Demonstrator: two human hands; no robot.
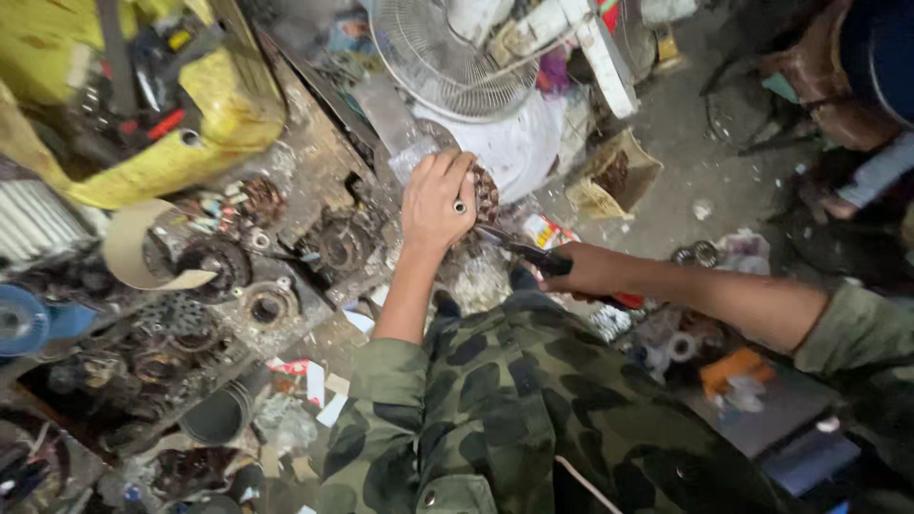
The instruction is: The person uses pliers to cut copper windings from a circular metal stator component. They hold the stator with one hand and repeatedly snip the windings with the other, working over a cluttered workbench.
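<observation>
My left hand (436,202) is closed over a round motor winding with brown copper coils (487,193), holding it down near the corner of the workbench. A small metal ring shows between its fingers. My right hand (588,270) grips a pair of dark-handled pliers (519,248). The pliers' tip points up-left and reaches the lower edge of the winding. Both forearms come out of camouflage sleeves, and my camouflage-clad torso fills the bottom middle of the view.
A dirty workbench (305,190) at left carries several rusty motor parts (221,263), a tape roll (133,246) and a yellow container (205,119). A wire-guard fan (447,52) stands ahead. A cardboard box (617,176) lies on the littered floor. Another person (857,76) is at top right.
</observation>
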